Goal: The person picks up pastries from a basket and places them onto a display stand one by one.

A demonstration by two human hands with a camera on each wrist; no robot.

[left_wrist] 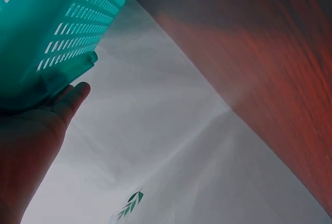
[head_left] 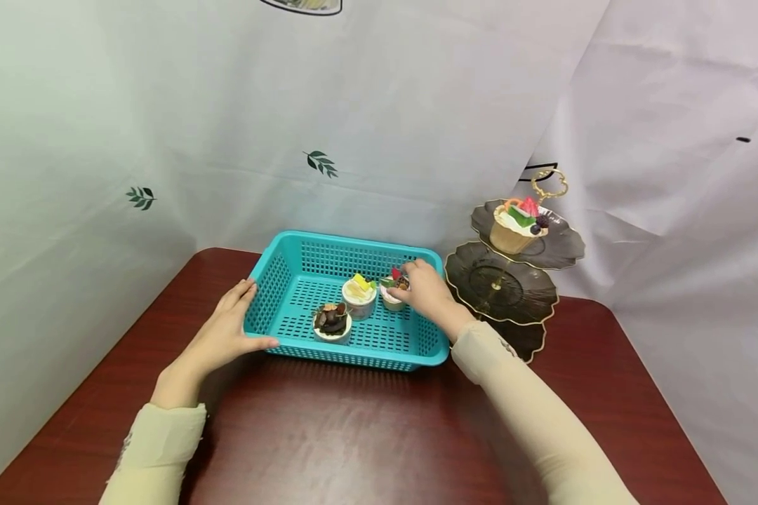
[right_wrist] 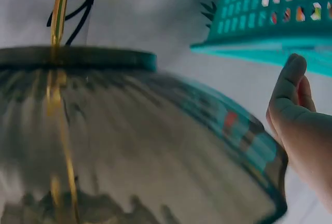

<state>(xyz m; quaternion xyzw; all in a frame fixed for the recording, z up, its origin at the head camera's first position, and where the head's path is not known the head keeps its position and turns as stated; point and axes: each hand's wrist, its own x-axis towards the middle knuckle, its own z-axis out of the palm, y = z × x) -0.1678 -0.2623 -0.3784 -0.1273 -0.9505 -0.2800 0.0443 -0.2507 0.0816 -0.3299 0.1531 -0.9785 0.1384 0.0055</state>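
A turquoise plastic basket (head_left: 354, 352) stands on the table with three small toy cupcakes inside. My left hand (head_left: 224, 333) rests at its front left corner, thumb along the front rim and fingers spread against the left side. Reaching in over the right end, my right hand (head_left: 429, 293) has thumb and fingertips around a strawberry-topped cupcake (head_left: 392, 300), partly hidden by the hand. Beside it sit a cupcake with yellow fruit (head_left: 358, 297) and a chocolate-topped cupcake (head_left: 332, 322). In the right wrist view, the right hand (right_wrist: 298, 115) overlaps the basket's rim (right_wrist: 259, 47).
To the right of the basket, close to my right forearm, stands a dark tiered stand (head_left: 499, 287) with gold edges. Its top tier bears a larger fruit-topped cupcake (head_left: 512, 237). The reddish-brown table (head_left: 328, 435) meets a white cloth backdrop (head_left: 379, 119) behind.
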